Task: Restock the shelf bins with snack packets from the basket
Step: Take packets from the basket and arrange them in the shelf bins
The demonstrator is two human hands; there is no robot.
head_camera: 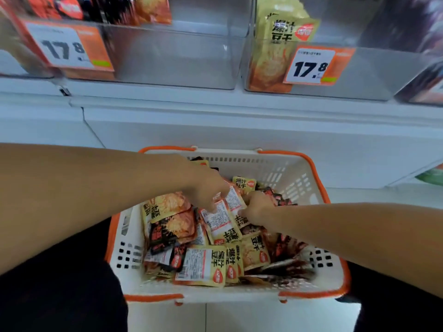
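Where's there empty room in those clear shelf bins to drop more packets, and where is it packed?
The left clear bin is bare right of its 17.8 price tag. The right clear bin is bare right of the yellow packet standing at its left end. The basket is packed with packets; both the left hand and right hand are in it.

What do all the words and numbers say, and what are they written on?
"17.8": price tag on the right clear bin.
"17 8": blurred price tag on the left clear bin.
"爆汁豆干": yellow packet in the right bin, and yellow packets in the basket.
Small print on tags and packet backs: too blurred.
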